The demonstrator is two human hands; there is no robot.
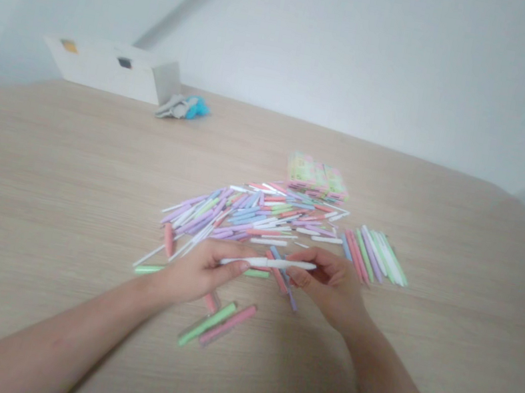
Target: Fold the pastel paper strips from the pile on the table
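Both my hands hold one white pen [267, 263] level above the wooden table [41, 184]. My left hand [201, 270] pinches its left end between thumb and fingers. Its right end is gripped by my right hand [328, 283], fingers curled round it. Just behind the hands lies a spread pile of pastel pens and caps [249, 214], in purple, pink, green, blue and white. A green pen [207, 323] and a pink pen [228, 325] lie side by side near my left wrist.
A neat row of pens [374, 253] lies to the right of the pile. A pastel packet [317, 176] sits behind the pile. At the far left stand a white box [112, 68] and a grey and blue cloth [184, 106].
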